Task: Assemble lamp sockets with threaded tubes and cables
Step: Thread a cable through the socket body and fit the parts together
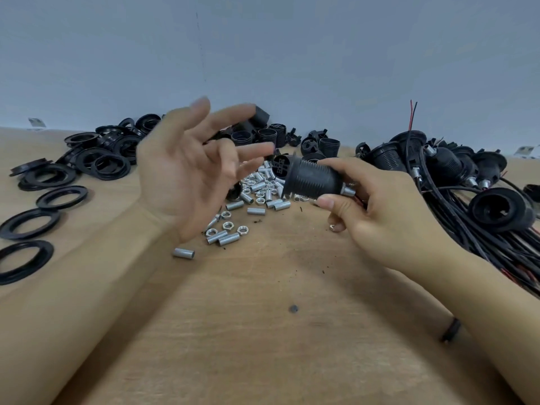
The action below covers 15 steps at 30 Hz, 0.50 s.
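Note:
My right hand point(377, 217) grips a black ribbed lamp socket point(309, 179) by its narrow end, where a short silver threaded tube point(348, 190) sticks out. The socket lies sideways above the table, its open mouth facing left. My left hand point(187, 171) hovers just left of the socket, fingers spread and blurred, holding nothing; its fingertips are close to the socket's rim. A heap of loose silver tubes and nuts point(257, 194) lies on the wooden table point(263, 331) below both hands.
Black rings point(61, 197) lie scattered at the left. Loose black socket parts point(271, 133) sit along the back wall. At the right is a pile of finished sockets with black cables point(467, 182). One stray tube point(183, 253) lies nearer me.

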Available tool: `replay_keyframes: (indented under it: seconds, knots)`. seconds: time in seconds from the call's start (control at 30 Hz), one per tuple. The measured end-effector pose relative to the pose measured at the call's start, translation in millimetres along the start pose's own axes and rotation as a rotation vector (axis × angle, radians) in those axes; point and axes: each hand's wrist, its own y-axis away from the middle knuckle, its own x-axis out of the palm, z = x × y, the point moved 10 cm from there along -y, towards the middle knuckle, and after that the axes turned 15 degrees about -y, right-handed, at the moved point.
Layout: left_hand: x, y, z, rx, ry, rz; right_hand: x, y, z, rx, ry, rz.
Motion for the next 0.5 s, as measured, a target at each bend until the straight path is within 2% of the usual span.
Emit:
replay_keyframes:
  seconds: [0.07,0.23,0.33,0.43,0.5]
  knots:
    - [-4.8,-0.1,4.9,-0.036,-0.027,-0.026,1.7,0.0,-1.8,0.006,-0.005,0.015]
    - [18.4,3.9,22.4,-0.094,-0.357,0.085,5.6,0.2,-5.4,0.019,0.02,0.038]
    - [22.8,3.7,12.1,-0.042,-0.242,0.133,1.4,-0.7,-7.6,0.029,0.033,0.024]
    - [3.2,2.3,-4.5,0.02,-0.031,0.035,1.1,-0.6,-5.7,0.02,0.045,0.023]
    - [-0.1,0.8,-1.9,0.012,-0.067,0.014,3.9,-0.1,-5.5,0.028,0.029,0.036]
